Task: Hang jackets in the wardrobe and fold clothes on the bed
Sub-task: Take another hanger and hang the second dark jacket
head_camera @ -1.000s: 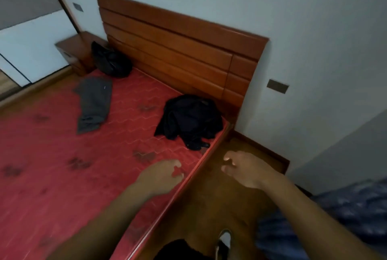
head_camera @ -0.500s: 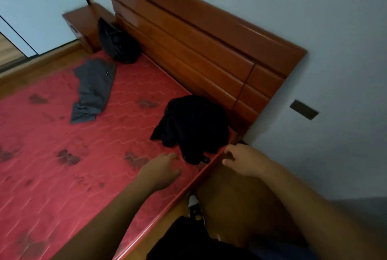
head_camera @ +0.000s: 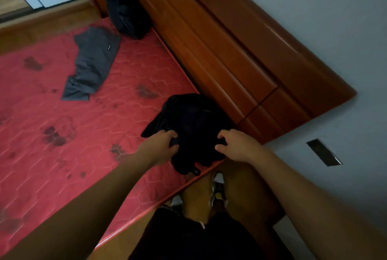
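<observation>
Black jacket (head_camera: 192, 119) bunched at bed (head_camera: 62, 134) corner beside headboard (head_camera: 240, 67) — just ahead of arms. Left hand (head_camera: 161, 144), right hand (head_camera: 236, 144) flank its near edge, fingers curled into fabric, equally near — likely two-handed lift.

Red bed (head_camera: 62, 134), bare mattress showing: a black jacket (head_camera: 192, 117) heaped at the near corner by the headboard (head_camera: 230, 50), a grey garment (head_camera: 92, 63) flat mid-bed, a dark bundle (head_camera: 125, 12) at the far head corner.
</observation>
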A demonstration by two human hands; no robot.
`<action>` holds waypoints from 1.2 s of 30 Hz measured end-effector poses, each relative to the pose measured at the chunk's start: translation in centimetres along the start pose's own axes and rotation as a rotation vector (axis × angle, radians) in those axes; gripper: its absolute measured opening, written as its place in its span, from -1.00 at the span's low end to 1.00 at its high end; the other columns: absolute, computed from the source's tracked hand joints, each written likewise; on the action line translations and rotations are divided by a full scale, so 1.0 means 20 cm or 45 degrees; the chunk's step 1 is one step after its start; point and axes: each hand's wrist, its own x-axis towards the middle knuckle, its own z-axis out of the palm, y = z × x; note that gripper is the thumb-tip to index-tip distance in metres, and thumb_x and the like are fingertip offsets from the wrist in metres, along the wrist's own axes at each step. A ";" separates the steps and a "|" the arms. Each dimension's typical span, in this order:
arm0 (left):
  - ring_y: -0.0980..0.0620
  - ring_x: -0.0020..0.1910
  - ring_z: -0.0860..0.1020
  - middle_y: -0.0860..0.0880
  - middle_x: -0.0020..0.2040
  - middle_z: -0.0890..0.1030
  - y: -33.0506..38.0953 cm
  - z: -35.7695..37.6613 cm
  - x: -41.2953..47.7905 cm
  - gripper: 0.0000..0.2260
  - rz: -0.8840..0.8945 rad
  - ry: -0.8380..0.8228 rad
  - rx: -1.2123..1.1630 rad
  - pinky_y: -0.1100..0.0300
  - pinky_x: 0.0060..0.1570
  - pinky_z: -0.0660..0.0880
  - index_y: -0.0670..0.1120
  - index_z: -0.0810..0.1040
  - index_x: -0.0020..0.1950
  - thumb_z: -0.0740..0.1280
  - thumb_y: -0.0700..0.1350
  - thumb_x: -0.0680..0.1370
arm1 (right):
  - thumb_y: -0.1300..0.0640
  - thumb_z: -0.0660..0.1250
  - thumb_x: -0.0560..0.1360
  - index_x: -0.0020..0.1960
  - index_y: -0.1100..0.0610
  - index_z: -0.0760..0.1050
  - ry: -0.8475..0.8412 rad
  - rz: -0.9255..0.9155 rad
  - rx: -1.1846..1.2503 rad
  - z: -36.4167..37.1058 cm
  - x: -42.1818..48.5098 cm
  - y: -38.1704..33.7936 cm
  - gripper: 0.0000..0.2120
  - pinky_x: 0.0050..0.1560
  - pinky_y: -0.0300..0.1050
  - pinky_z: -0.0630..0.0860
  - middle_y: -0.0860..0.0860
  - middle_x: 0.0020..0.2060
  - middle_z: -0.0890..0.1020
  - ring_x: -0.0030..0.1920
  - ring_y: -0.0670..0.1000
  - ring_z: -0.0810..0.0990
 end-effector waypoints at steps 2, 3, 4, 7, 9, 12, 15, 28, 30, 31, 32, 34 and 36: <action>-0.17 0.22 0.55 -0.12 0.26 0.51 0.04 0.02 0.10 -0.56 -0.071 0.011 -0.019 -0.03 0.22 0.49 -0.02 0.44 0.43 0.30 0.06 0.57 | -0.16 0.27 0.63 0.48 0.06 0.35 -0.073 -0.039 -0.028 -0.06 0.14 0.05 -0.49 0.16 0.04 0.53 0.13 0.36 0.44 0.25 0.15 0.51; -0.17 0.23 0.55 -0.12 0.26 0.51 0.05 0.03 0.14 -0.57 -0.113 0.010 -0.032 -0.03 0.23 0.49 -0.02 0.45 0.43 0.31 0.06 0.57 | -0.17 0.26 0.63 0.48 0.07 0.35 -0.110 -0.052 -0.042 -0.09 0.21 0.08 -0.48 0.15 0.04 0.53 0.12 0.37 0.43 0.24 0.14 0.52; -0.18 0.24 0.54 -0.12 0.27 0.51 0.07 0.04 0.19 -0.57 -0.156 0.000 -0.045 -0.03 0.23 0.49 -0.01 0.45 0.43 0.31 0.05 0.57 | -0.17 0.26 0.63 0.49 0.07 0.35 -0.145 -0.063 -0.054 -0.11 0.28 0.10 -0.48 0.15 0.04 0.54 0.12 0.37 0.44 0.24 0.14 0.52; -0.18 0.24 0.54 -0.12 0.29 0.50 0.08 0.09 0.36 -0.58 -0.250 -0.051 -0.058 -0.07 0.21 0.50 0.01 0.45 0.42 0.30 0.06 0.57 | -0.16 0.26 0.63 0.48 0.07 0.36 -0.227 -0.095 -0.087 -0.15 0.51 0.17 -0.49 0.19 0.10 0.54 0.12 0.37 0.44 0.24 0.16 0.53; -0.19 0.23 0.55 -0.12 0.28 0.50 0.05 0.15 0.49 -0.59 -0.304 -0.062 -0.057 -0.06 0.19 0.51 0.01 0.45 0.41 0.30 0.05 0.56 | -0.16 0.26 0.63 0.45 0.10 0.38 -0.264 -0.100 -0.105 -0.13 0.68 0.21 -0.51 0.20 0.12 0.53 0.13 0.35 0.45 0.24 0.18 0.53; -0.24 0.26 0.51 -0.15 0.28 0.48 -0.02 0.26 0.71 -0.56 -0.346 -0.038 -0.034 -0.10 0.19 0.50 -0.01 0.44 0.42 0.32 0.00 0.53 | -0.18 0.27 0.61 0.44 0.09 0.36 -0.258 -0.088 -0.134 -0.03 0.97 0.25 -0.49 0.23 0.18 0.52 0.14 0.38 0.40 0.28 0.21 0.49; -0.26 0.42 0.30 -0.18 0.40 0.37 -0.11 0.39 0.94 -0.43 -0.373 0.158 0.018 -0.20 0.29 0.43 -0.03 0.35 0.50 0.37 -0.05 0.50 | -0.16 0.30 0.59 0.49 0.07 0.28 -0.169 -0.050 -0.159 0.10 1.26 0.28 -0.44 0.29 0.22 0.48 0.15 0.43 0.32 0.38 0.24 0.39; -0.23 0.51 0.13 -0.13 0.58 0.02 -0.58 0.96 1.55 -0.07 -0.410 -0.072 0.410 -0.24 0.32 0.32 0.26 -0.17 0.59 0.44 -0.04 0.48 | -0.08 0.39 0.54 0.63 0.01 -0.12 -0.147 0.254 -0.084 0.69 1.98 0.52 -0.11 0.37 0.29 0.36 0.15 0.47 0.37 0.44 0.24 0.38; -0.20 0.36 0.31 -0.11 0.45 0.23 -0.63 1.03 1.53 -0.14 -0.389 -0.037 0.438 -0.17 0.23 0.41 0.22 -0.06 0.59 0.43 -0.07 0.48 | 0.03 0.33 0.57 0.52 0.10 0.15 -0.078 0.184 -0.124 0.79 1.99 0.52 -0.39 0.25 0.21 0.45 0.14 0.26 0.55 0.26 0.22 0.53; -0.18 0.29 0.39 -0.10 0.37 0.33 -0.64 1.06 1.52 -0.19 -0.378 -0.020 0.436 -0.13 0.19 0.43 0.18 0.00 0.57 0.42 -0.10 0.48 | 0.08 0.30 0.59 0.44 0.11 0.23 -0.041 0.128 -0.128 0.83 1.98 0.51 -0.52 0.19 0.17 0.50 0.14 0.15 0.59 0.17 0.21 0.58; -0.18 0.23 0.45 -0.09 0.30 0.41 -0.64 1.07 1.51 -0.25 -0.374 -0.008 0.421 -0.11 0.16 0.44 0.15 0.07 0.55 0.40 -0.14 0.48 | 0.12 0.28 0.60 0.39 0.13 0.28 -0.016 0.073 -0.111 0.86 1.96 0.50 -0.61 0.12 0.15 0.54 0.14 0.07 0.61 0.09 0.22 0.61; -0.19 0.15 0.53 -0.10 0.18 0.51 -0.64 1.08 1.48 -0.39 -0.400 0.004 0.318 -0.10 0.10 0.44 0.08 0.21 0.46 0.35 -0.19 0.48 | 0.14 0.24 0.63 0.36 0.15 0.35 -0.018 0.007 -0.031 0.90 1.93 0.48 -0.69 0.03 0.12 0.59 0.16 0.03 0.61 0.04 0.22 0.63; -0.23 0.08 0.57 -0.11 0.09 0.54 -0.63 1.06 1.42 -0.56 -0.435 0.018 0.121 -0.08 0.00 0.47 0.05 0.29 0.31 0.29 -0.20 0.47 | 0.13 0.20 0.65 0.37 0.15 0.40 -0.039 -0.004 0.035 0.90 1.88 0.47 -0.70 0.02 0.09 0.60 0.18 0.04 0.63 0.05 0.23 0.63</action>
